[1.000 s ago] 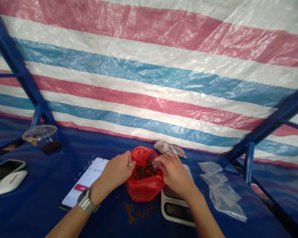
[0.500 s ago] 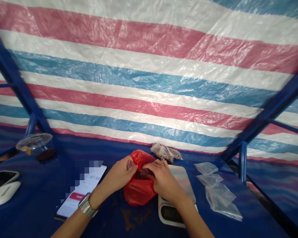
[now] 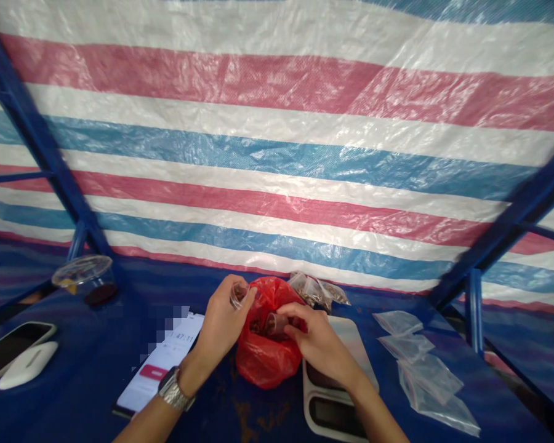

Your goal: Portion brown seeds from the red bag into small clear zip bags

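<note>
A red plastic bag (image 3: 268,366) stands with its mouth open between my hands, dark brown bits showing inside. My left hand (image 3: 222,323), with a metal-banded watch (image 3: 175,389) at the wrist, is closed around a small clear cup (image 3: 239,294) with brownish contents, at the bag's left rim. Inside the bag's mouth, my right hand (image 3: 316,338) pinches another small clear cup (image 3: 276,324), tilted over. A white digital scale (image 3: 357,335) lies under my right forearm, which partly covers it.
Filled small zip bags (image 3: 318,289) lie behind the scale. Several flat clear zip bags (image 3: 429,369) overlap at the right. On the left are a lit phone (image 3: 166,363), a second phone (image 3: 16,347), a white case (image 3: 28,365) and a clear lidded tub (image 3: 90,280).
My hands have moved apart and the red bag's mouth is wider. The cup in my right hand and the one in my left now show more clearly. The view has shifted slightly left.
</note>
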Action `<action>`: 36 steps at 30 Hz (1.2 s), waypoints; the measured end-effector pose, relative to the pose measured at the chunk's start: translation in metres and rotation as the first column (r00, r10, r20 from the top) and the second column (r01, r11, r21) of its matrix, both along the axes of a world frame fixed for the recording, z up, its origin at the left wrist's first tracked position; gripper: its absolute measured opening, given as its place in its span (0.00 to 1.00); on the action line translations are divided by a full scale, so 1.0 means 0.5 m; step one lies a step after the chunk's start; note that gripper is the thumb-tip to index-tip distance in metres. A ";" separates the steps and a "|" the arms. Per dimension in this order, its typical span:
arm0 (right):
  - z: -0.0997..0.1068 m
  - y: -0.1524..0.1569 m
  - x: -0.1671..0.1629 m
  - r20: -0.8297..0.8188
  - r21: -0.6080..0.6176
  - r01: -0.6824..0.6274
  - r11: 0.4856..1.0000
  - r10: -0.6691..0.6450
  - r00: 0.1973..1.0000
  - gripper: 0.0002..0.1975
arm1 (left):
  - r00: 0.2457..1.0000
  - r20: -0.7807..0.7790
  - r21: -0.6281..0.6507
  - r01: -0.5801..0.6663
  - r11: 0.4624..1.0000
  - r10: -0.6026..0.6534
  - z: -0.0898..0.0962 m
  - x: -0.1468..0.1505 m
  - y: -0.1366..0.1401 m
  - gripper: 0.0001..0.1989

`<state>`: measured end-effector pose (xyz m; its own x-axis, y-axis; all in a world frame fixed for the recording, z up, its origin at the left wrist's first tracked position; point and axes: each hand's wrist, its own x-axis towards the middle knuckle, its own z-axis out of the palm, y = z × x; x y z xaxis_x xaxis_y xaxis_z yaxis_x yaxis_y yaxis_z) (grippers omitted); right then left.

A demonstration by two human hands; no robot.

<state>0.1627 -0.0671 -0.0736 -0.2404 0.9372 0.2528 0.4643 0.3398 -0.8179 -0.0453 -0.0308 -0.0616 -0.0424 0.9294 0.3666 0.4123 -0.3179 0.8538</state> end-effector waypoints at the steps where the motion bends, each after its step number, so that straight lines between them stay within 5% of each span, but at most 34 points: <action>1: 0.005 0.001 0.005 -0.068 -0.018 -0.026 0.999 0.025 0.997 0.12 | 1.000 0.018 0.016 0.002 1.000 -0.003 0.000 0.001 -0.001 0.09; 8: 0.040 -0.002 0.024 -0.268 -0.067 -0.069 0.995 0.049 0.962 0.14 | 0.977 -0.017 -0.063 0.209 0.976 -0.211 -0.013 0.012 -0.014 0.03; 14: 0.037 -0.008 0.000 -0.162 0.146 0.050 0.988 -0.026 0.986 0.13 | 0.948 -0.137 -0.090 0.277 0.957 -0.287 -0.013 0.026 -0.032 0.07; 21: 0.029 -0.014 -0.011 0.030 0.402 0.049 0.914 -0.067 0.997 0.16 | 0.947 -0.149 -0.086 0.273 0.958 -0.283 -0.014 0.033 -0.038 0.06; 36: 0.032 -0.016 -0.013 -0.051 0.334 0.127 0.934 -0.116 0.992 0.15 | 0.942 -0.026 -0.097 0.332 0.938 -0.336 -0.023 0.042 -0.042 0.09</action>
<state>0.1561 -0.0752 -0.0578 -0.1176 0.8177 0.5636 0.4966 0.5399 -0.6797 -0.0243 -0.0518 -0.0734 0.2893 0.9167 0.2757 0.3315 -0.3661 0.8696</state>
